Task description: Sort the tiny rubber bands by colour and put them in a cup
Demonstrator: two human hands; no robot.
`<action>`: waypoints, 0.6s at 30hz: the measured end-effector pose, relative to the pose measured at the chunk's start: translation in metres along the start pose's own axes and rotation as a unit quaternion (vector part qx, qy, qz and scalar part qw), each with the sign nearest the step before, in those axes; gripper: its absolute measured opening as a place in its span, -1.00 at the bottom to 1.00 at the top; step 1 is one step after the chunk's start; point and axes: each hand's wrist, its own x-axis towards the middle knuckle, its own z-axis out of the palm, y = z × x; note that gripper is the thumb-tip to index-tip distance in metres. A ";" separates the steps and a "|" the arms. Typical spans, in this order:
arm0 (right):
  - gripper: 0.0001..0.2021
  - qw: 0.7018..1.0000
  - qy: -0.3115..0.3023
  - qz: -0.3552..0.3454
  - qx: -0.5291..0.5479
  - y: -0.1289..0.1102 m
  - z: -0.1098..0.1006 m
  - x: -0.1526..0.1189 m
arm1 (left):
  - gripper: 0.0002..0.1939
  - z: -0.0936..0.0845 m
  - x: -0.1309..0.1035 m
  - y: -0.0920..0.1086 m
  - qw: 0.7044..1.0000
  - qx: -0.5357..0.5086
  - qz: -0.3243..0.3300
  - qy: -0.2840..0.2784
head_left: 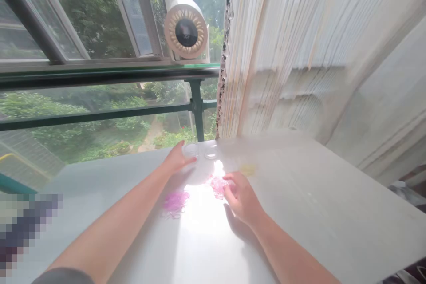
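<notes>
My left hand (179, 159) reaches to the far edge of the table, thumb and forefinger around the near left side of a clear round container (191, 150). A second clear round container (211, 152) stands just right of it. My right hand (240, 195) is bent over a loose pile of small light-pink loops (217, 186), fingertips and thumb curled in on its right side. Sun glare washes out part of that pile, and the exact kind of loop is too small to tell. A brighter pink pile of similar loops (175, 203) lies nearer, below my left hand.
Beyond my right hand lies a small yellow pile (248, 169) on the white table (319, 204). A round white fan (186, 31) is mounted by the window above a dark railing (109, 75). String curtains (266, 53) hang along the table's right back.
</notes>
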 end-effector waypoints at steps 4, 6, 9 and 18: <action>-0.77 1.000 -0.012 -0.019 0.003 -0.010 0.005 -0.003 | -0.24 0.008 0.008 0.002 1.000 -0.017 -0.010 -0.005; -0.77 1.000 -0.008 -0.026 0.005 -0.011 0.004 -0.001 | -0.30 0.006 0.006 0.005 1.000 -0.021 0.000 0.006; -0.75 0.999 0.024 -0.046 -0.013 -0.003 -0.008 0.006 | -0.32 -0.004 -0.008 0.018 0.998 -0.032 0.027 0.052; -0.12 0.965 -0.028 0.157 -0.208 0.069 -0.084 0.013 | -0.41 -0.009 -0.153 0.045 0.990 -0.048 0.112 -0.078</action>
